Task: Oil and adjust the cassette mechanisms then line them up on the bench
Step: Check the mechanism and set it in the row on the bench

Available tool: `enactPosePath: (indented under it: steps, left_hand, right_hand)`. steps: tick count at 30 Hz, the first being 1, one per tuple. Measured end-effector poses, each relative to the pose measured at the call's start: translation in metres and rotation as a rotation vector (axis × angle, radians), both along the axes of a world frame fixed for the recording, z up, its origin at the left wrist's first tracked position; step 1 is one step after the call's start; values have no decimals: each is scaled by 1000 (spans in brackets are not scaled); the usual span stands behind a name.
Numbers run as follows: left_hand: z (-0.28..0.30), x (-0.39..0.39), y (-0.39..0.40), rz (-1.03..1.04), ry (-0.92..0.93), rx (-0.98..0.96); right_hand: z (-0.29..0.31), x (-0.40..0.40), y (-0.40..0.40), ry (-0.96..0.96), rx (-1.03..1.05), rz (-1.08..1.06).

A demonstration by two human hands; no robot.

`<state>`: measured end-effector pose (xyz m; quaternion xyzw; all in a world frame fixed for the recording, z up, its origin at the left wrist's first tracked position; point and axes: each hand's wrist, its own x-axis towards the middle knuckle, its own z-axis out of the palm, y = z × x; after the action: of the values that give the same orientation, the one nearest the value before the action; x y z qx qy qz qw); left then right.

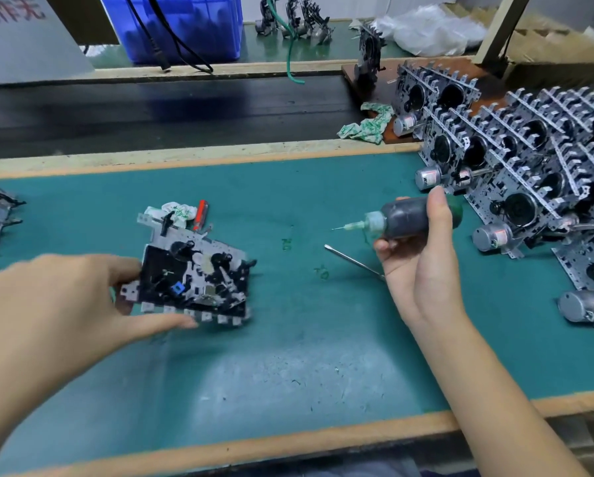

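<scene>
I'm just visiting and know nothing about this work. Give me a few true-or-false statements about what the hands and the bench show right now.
1. The right hand holds an oil bottle with a needle tip. True.
2. The left hand is empty. False: it holds a cassette mechanism.
3. Finished mechanisms stand in rows at the right. True.
4. The bench mat is red. False: it is green.
5. The needle touches the held mechanism. False: it is apart.

Both forearms are bare up to the frame edge, with no sleeves. The left hand [47, 304] and right hand [422, 270] wear no gloves, rings or watch.
</scene>
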<state>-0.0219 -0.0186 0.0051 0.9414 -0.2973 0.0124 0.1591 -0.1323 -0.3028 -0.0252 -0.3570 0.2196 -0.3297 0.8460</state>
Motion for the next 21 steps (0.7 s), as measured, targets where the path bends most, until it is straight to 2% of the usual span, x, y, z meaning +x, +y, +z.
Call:
enactPosePath:
  steps: [4, 6, 9, 13, 15, 17, 19, 21]
  left_hand:
    - [19, -10, -28, -285, -251, 5]
    - [27, -24, -56, -464, -324, -39]
    - [15, -43, -96, -692, -403, -9]
    - [-17, -52, -129, -781, -432, 156]
    - [-26, -46, -132, -798, -456, 135]
    - [-34, -36, -127, -810, -493, 28]
    - [-43, -26, -116, -751, -406, -113]
    - [-51, -19, -102, -626, -104, -246]
  right_hand:
    - [0, -1, -2, -10, 76, 39]
    - [1, -2, -4, -8, 122, 45]
    - [3, -3, -9, -49, 216, 34]
    - [4, -5, -18, -60, 328, 0]
    - [3, -5, -21, -56, 355, 1]
    - [2, -6, -23, -55, 383, 7]
    - [2, -5, -25, -52, 410, 9]
    - [1, -4, -26, -40, 418, 13]
